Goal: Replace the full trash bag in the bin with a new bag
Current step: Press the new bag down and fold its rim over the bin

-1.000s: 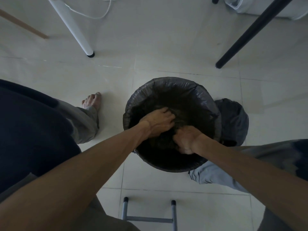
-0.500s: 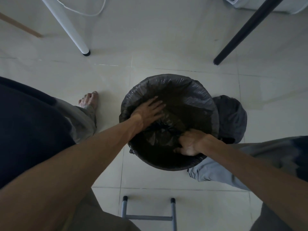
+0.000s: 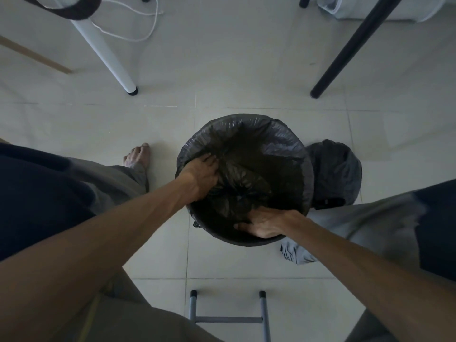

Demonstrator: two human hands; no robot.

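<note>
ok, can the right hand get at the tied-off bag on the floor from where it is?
Probably yes. The right hand is down inside the bin against the new liner, and the full bag sits just beyond the bin's right side. Only the rim lies between, so it would have to lift out first.

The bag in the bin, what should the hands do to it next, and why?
Probably keep pressing the new bag out against the bin wall: it is already draped over the rim, but its middle is bunched between the left hand and right hand.
</note>
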